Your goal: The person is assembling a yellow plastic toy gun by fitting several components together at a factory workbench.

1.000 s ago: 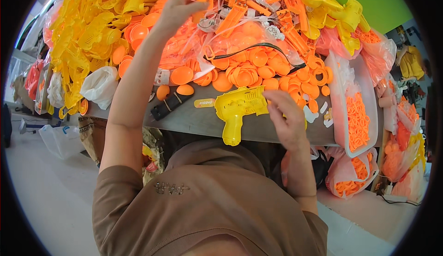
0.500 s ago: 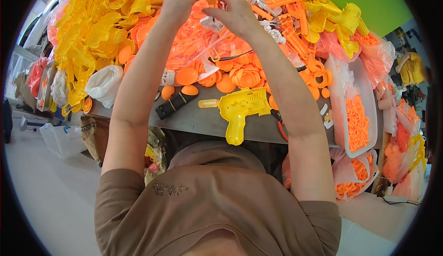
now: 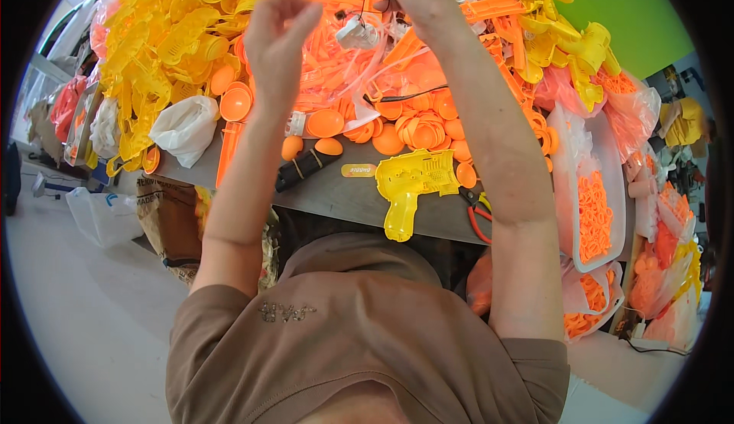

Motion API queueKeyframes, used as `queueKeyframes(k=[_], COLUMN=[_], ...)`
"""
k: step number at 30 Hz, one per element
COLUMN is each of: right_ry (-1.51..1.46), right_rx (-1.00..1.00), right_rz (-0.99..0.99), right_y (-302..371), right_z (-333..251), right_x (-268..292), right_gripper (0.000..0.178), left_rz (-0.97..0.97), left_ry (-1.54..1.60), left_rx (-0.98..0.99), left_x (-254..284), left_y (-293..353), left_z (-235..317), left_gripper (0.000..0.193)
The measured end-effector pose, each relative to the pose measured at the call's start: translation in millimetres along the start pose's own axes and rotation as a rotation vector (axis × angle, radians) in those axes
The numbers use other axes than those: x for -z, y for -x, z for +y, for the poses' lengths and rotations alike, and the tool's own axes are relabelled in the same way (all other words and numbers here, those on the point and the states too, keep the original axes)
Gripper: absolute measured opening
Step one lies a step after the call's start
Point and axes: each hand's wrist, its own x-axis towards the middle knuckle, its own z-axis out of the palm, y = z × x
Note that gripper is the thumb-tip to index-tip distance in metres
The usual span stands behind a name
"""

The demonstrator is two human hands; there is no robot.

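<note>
On the table in front of me lies a yellow toy-gun shell half (image 3: pixel 415 183), its ribbed inside facing up. My right hand (image 3: pixel 417 0) is over the far pile, fingers closed on a thin black wire (image 3: pixel 365 2). A small white plastic part (image 3: pixel 358 34) appears to hang from that wire. My left hand (image 3: pixel 279 45) is raised at the left of the orange heap, thumb apart from the fingers, with nothing seen in it; motion blurs its fingertips. Orange round cups (image 3: pixel 326 123) lie nearer me, beside a dark bundle held with a band (image 3: pixel 302 168).
Yellow plastic parts (image 3: pixel 164 49) are heaped at the left. A white bag (image 3: pixel 186 129) stands near the left edge. Red-handled pliers (image 3: pixel 478 217) lie by my right forearm. A clear bin (image 3: pixel 618 229) of orange rings stands at the right.
My hands, earlier together at an orange piece, have parted. The left moved down and left, without the piece; the right rose and now has a wire with a white part.
</note>
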Motion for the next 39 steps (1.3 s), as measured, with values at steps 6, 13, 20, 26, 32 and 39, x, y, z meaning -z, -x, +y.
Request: queueKeyframes(k=[6,13,20,26,32,39], right_ry=[-0.192,-0.089,-0.456,-0.685,-0.813,-0.343], right_rx=[0.117,0.122,-0.154,-0.054,-0.048,-0.213], right_rz=[-0.004,0.045,0.083,0.003,-0.094,0.028], right_y=[26.8,63.3,61.7,88.2,100.6,67.6], right_z=[-26.6,-24.7,25.5,0.2,-22.7,-20.5], right_x=[-1.4,14.9,50.2,51.0,49.9,60.6], right_gripper=[0.02,0.021,0.02,0.023,0.026,0.026], left_rz=[0.007,-0.115,-0.5,-0.568,-0.535,-0.352], left_ry=[-0.01,0.412,1.089,1.195,0.932,0.797], left_rx=[0.119,0.332,0.957,0.71,0.593,0.621], left_x=[-18.7,-18.2,-0.9,8.1,0.7,-40.2], left_y=[70.3,57.2,49.9,69.1,47.5,45.7], left_z=[-20.1,5.2,9.4,17.3,40.2,34.3], left_gripper=[0.046,0.033,0.069,0.07,0.022,0.023])
